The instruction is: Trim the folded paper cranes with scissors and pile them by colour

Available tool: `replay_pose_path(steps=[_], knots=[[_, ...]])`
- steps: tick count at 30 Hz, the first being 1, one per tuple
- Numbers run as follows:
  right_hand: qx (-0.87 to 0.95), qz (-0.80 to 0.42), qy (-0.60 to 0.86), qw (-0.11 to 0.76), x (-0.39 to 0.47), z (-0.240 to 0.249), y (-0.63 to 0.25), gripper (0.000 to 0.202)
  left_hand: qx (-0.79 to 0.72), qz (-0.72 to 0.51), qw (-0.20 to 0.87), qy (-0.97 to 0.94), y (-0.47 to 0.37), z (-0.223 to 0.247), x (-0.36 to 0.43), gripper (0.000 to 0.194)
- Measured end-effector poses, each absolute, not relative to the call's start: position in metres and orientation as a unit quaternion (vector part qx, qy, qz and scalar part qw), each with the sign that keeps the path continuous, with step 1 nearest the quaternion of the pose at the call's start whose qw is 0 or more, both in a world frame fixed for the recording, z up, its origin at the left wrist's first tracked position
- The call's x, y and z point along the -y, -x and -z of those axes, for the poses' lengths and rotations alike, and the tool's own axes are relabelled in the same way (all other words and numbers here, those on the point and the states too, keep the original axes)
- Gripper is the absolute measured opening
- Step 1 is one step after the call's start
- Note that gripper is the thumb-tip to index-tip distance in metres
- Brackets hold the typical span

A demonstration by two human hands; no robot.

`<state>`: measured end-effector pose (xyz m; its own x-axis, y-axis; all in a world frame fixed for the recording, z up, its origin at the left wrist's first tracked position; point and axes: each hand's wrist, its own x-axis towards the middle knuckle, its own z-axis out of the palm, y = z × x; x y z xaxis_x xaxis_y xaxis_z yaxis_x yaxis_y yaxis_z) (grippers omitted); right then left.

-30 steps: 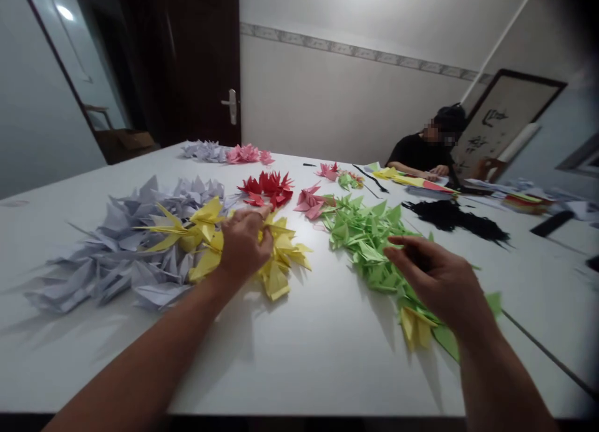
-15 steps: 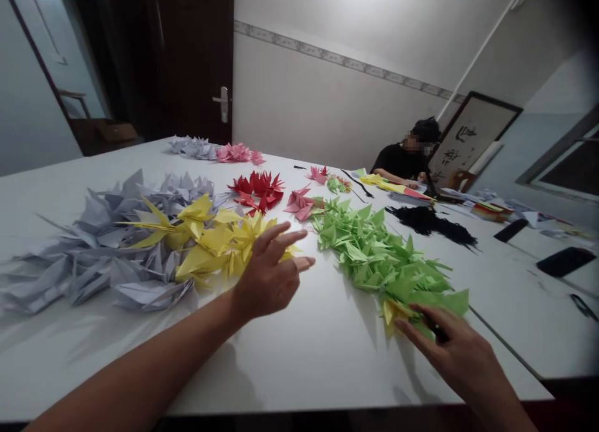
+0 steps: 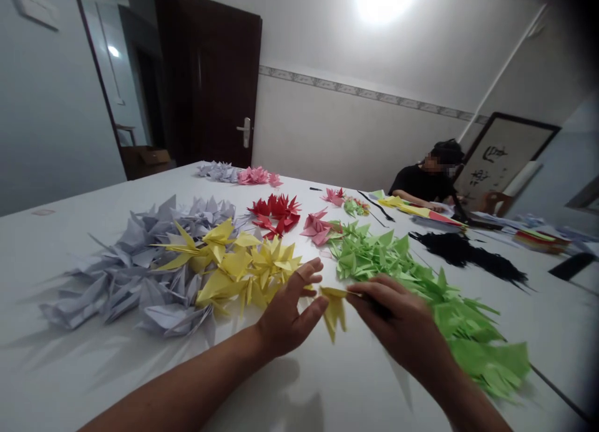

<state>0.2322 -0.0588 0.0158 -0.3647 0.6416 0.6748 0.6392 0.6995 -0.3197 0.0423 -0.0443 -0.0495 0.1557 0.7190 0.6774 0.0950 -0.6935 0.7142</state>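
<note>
Between thumb and fingers, my right hand [image 3: 393, 313] pinches a yellow folded paper piece [image 3: 334, 310] with pointed tips hanging down, held above the white table [image 3: 262, 394]. Close to its left side is my left hand [image 3: 294, 310], fingers apart and holding nothing. Behind my left hand lies a pile of yellow folded paper pieces [image 3: 238, 263], partly on top of a larger heap of pale grey-lilac ones [image 3: 140, 251]. A long heap of green folded pieces [image 3: 374, 251] runs beside and behind my right hand, which hides part of it.
Red folded pieces [image 3: 276, 213] and pink ones [image 3: 317, 226] lie farther back. More grey pieces [image 3: 218, 171] sit at the far edge. To the right are a black fringed bundle [image 3: 468, 254] and stacked coloured paper [image 3: 421, 210], where another person [image 3: 421, 182] sits.
My right hand has lifted the yellow paper piece away from the green heap and carried it left. My left hand has come closer to it. The view has shifted.
</note>
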Motion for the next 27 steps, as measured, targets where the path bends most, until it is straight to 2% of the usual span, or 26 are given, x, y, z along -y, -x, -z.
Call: replay_pose_path(steps=[3,6,8,11,17,23,27], knots=[[0.832,-0.054,0.324,0.447,0.038,-0.016,-0.195,0.013,-0.311,-0.602,0.375,-0.633,-0.04,0.049,0.037,0.042],[0.779,-0.11,0.34,0.516,0.026,0.007,-0.186,0.017,-0.33,-0.644,0.42,-0.547,-0.04,0.043,0.03,0.027],[0.747,-0.176,0.365,0.527,0.026,0.022,-0.188,0.023,-0.351,-0.677,0.433,-0.48,-0.04,0.039,0.027,0.027],[0.747,-0.253,0.357,0.5,0.036,0.028,-0.194,0.03,-0.365,-0.698,0.439,-0.431,-0.04,0.037,0.024,0.029],[0.773,-0.289,0.344,0.447,0.053,0.017,-0.189,0.031,-0.37,-0.691,0.402,-0.474,-0.039,0.042,0.023,0.025],[0.675,-0.457,0.416,0.403,0.043,0.026,-0.183,0.037,-0.372,-0.677,0.379,-0.51,-0.042,0.041,0.03,0.021],[0.631,-0.522,0.421,0.39,0.039,0.027,-0.182,0.042,-0.363,-0.642,0.357,-0.573,-0.043,0.043,0.036,0.025]])
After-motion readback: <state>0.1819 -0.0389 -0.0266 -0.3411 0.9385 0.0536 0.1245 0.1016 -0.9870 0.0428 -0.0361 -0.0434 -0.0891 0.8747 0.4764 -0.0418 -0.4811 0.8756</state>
